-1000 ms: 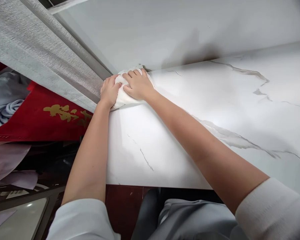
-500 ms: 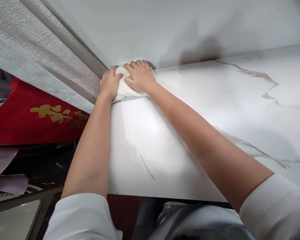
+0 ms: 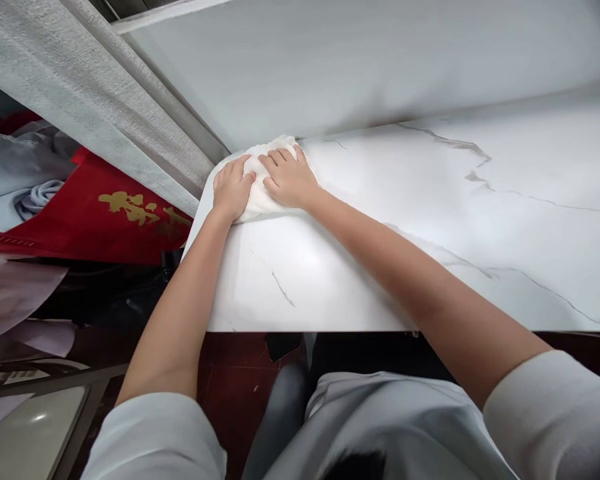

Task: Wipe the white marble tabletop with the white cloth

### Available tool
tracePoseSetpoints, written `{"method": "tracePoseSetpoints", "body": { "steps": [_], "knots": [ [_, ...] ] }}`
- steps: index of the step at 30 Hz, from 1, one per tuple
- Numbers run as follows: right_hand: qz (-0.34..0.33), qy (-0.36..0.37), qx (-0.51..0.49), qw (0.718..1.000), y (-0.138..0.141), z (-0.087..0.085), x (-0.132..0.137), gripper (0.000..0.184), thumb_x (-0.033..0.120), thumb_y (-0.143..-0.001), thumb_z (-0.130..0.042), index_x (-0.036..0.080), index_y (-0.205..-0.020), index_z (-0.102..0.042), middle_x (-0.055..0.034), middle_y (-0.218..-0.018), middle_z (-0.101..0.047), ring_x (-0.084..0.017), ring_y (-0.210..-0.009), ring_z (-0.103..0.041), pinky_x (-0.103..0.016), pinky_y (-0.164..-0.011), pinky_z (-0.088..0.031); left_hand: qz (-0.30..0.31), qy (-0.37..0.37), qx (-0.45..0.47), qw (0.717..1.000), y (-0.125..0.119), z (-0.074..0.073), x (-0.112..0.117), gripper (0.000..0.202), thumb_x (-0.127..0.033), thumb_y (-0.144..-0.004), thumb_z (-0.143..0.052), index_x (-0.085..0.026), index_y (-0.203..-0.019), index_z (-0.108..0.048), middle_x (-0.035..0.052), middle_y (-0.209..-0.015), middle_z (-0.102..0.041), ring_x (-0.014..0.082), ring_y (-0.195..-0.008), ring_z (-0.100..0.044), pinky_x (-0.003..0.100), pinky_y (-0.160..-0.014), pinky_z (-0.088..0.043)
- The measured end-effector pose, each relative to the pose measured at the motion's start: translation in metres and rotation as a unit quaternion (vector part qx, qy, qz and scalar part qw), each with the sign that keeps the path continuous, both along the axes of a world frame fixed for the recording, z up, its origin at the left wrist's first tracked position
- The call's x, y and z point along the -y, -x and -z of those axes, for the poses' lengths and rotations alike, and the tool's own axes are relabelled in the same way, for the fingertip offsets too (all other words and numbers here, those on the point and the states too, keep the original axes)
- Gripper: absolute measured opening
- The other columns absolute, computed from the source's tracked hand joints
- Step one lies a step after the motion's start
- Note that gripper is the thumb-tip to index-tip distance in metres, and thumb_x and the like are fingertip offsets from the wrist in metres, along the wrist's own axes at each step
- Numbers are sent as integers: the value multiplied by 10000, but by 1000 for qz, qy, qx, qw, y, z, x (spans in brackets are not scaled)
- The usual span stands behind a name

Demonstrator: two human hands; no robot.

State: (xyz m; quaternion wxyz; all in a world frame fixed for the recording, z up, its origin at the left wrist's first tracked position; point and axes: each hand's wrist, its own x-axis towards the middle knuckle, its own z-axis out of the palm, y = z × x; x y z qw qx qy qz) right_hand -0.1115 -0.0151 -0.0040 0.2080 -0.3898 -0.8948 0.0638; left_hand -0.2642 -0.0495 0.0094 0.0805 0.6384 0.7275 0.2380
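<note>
Both hands sliding back from the wall corner with the cloth.
Left hand (image 3: pixel 231 190) and right hand (image 3: pixel 291 180) are pressing flat, fingers curled over white cloth (image 3: pixel 260 193) bunched between them on marble bench (image 3: pixel 430 220); red banner (image 3: pixel 100 220) is lying beyond the left hand.

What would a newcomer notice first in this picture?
Two hands, the left hand and the right hand, press side by side on a white cloth at the far left corner of a marble table, against the wall. To the left, below a grey curtain, lies a red cloth with gold characters.
</note>
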Motion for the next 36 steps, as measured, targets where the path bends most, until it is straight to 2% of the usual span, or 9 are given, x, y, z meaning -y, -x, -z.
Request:
{"method": "tracePoseSetpoints", "body": {
  "steps": [3,7,14,18,21,25,29,33,36],
  "knots": [
    [-3,1,35,999,-19,-4,32,490,250,-976,-275,110,-1422,-423,-115,-1390,-458,-259,-1325,-360,-580,-1176,-107,10,-5,4,1000,-13,4,30,434,-293,-930,-445,-343,-1356,-512,14,-1437,-516,279,-1393,-385,491,-1196,-198],
    [-20,-13,47,999,-48,-4,74,465,264,-985,-290,129,-1412,-415,-117,-1395,-438,-275,-1317,-355,-602,-1164,-117,13,-22,-10,1000,-38,8,78,428,-334,-946,-426,-360,-1369,-488,17,-1442,-510,278,-1398,-375,508,-1202,-177],
    [-32,-35,51,998,-104,-6,152,559,286,-939,-342,63,-1446,-416,-178,-1414,-422,-344,-1329,-332,-616,-1134,-153,37,10,-55,998,-96,0,158,494,-286,-949,-358,-238,-1436,-423,104,-1483,-455,290,-1422,-338,544,-1196,-175],
    [-30,-40,44,998,-133,-6,187,587,289,-919,-353,54,-1453,-420,-199,-1437,-403,-371,-1349,-318,-636,-1122,-144,55,2,-52,997,-123,-1,191,485,-284,-955,-351,-279,-1437,-407,89,-1491,-447,278,-1435,-320,554,-1199,-170],
    [-26,-40,34,998,-151,-5,204,593,301,-905,-386,56,-1442,-440,-213,-1437,-404,-384,-1349,-319,-641,-1117,-144,72,0,-58,996,-139,0,207,492,-280,-962,-334,-265,-1451,-386,104,-1503,-427,278,-1449,-298,561,-1203,-151],
    [-21,-43,36,998,-164,-5,210,589,300,-901,-399,54,-1434,-450,-218,-1427,-411,-390,-1334,-332,-641,-1104,-156,82,16,-74,994,-154,-2,210,503,-275,-958,-320,-219,-1453,-388,132,-1504,-421,283,-1453,-287,561,-1204,-142],
    [-11,-43,67,997,-162,-8,198,560,297,-938,-359,42,-1433,-429,-226,-1416,-411,-389,-1312,-339,-646,-1084,-161,80,39,-88,992,-157,-8,197,509,-255,-952,-308,-190,-1451,-385,129,-1506,-420,269,-1445,-301,564,-1195,-160],
    [13,-55,104,993,-150,-11,171,556,288,-941,-330,40,-1434,-402,-229,-1387,-428,-394,-1263,-375,-663,-1057,-184,77,40,-84,993,-151,-9,166,496,-252,-943,-326,-222,-1431,-411,113,-1489,-447,267,-1428,-333,552,-1195,-171],
    [24,-57,122,991,-138,-12,139,552,286,-940,-303,51,-1433,-384,-216,-1367,-440,-386,-1245,-392,-667,-1048,-200,71,17,-73,995,-141,-4,129,472,-258,-939,-342,-244,-1399,-448,107,-1452,-485,278,-1396,-382,547,-1191,-187]
  ]
}}
